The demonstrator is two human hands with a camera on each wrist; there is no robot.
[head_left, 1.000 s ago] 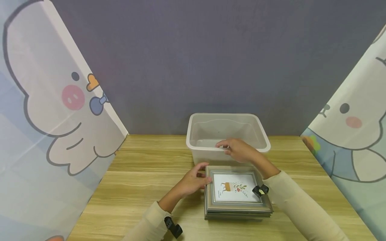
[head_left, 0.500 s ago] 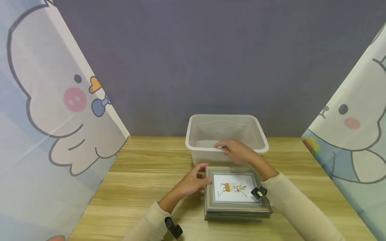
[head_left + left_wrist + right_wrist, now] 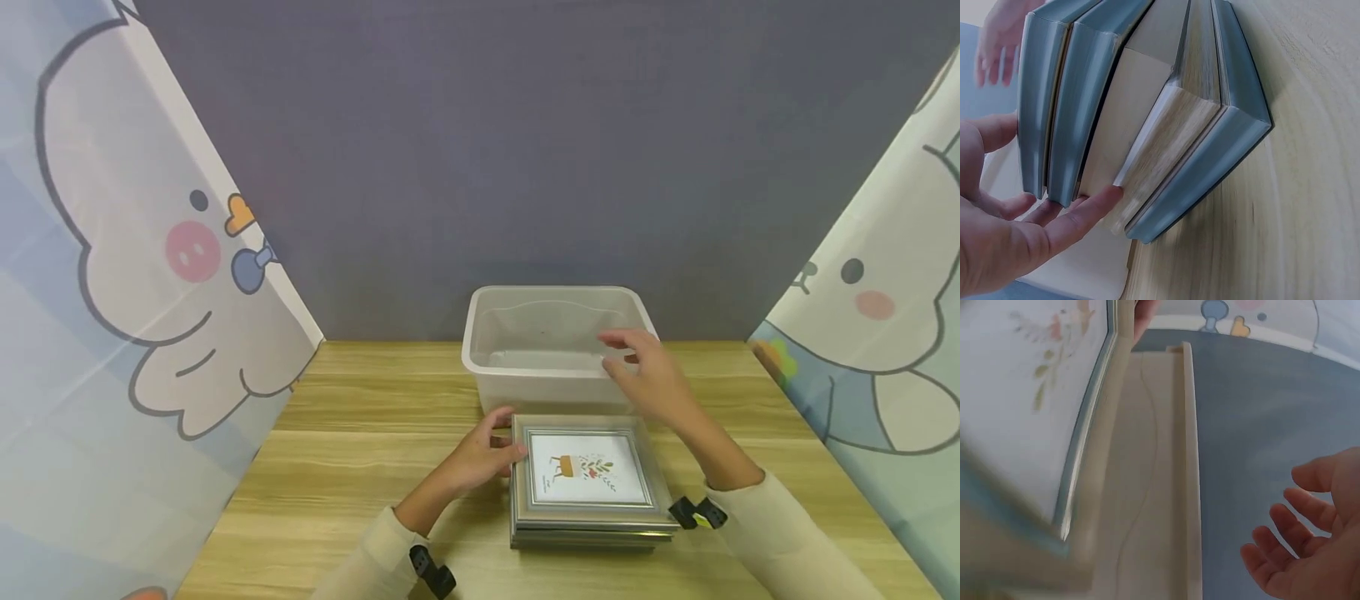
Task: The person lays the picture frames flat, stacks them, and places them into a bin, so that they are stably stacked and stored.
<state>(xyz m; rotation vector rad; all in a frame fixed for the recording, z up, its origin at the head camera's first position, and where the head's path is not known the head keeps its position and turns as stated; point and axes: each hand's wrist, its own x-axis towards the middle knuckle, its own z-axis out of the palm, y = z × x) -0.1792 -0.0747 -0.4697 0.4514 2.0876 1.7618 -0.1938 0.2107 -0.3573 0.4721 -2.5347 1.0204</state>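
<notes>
A stack of several picture frames (image 3: 588, 467) lies flat on the table in the head view. The top one has a silvery rim and a white picture with a plant in an orange pot. At the stack's left side is my left hand (image 3: 480, 457); in the left wrist view, its extended fingers (image 3: 1079, 219) touch the frames' edges (image 3: 1147, 144). My right hand (image 3: 648, 379) is over the right front rim of a pale plastic bin (image 3: 555, 396) behind the stack. Its fingers are loosely bent and hold nothing, as the right wrist view also shows.
The wood-patterned table (image 3: 375, 417) extends left and right of the stack. A dark grey backdrop (image 3: 525, 167) rises behind the bin. Cartoon-printed panels (image 3: 135, 250) enclose both sides. Each wrist carries a small black camera (image 3: 697, 512).
My right hand has moved right and lifted away from the bin's front rim. My left hand stays at the stack, and the frames lie as before.
</notes>
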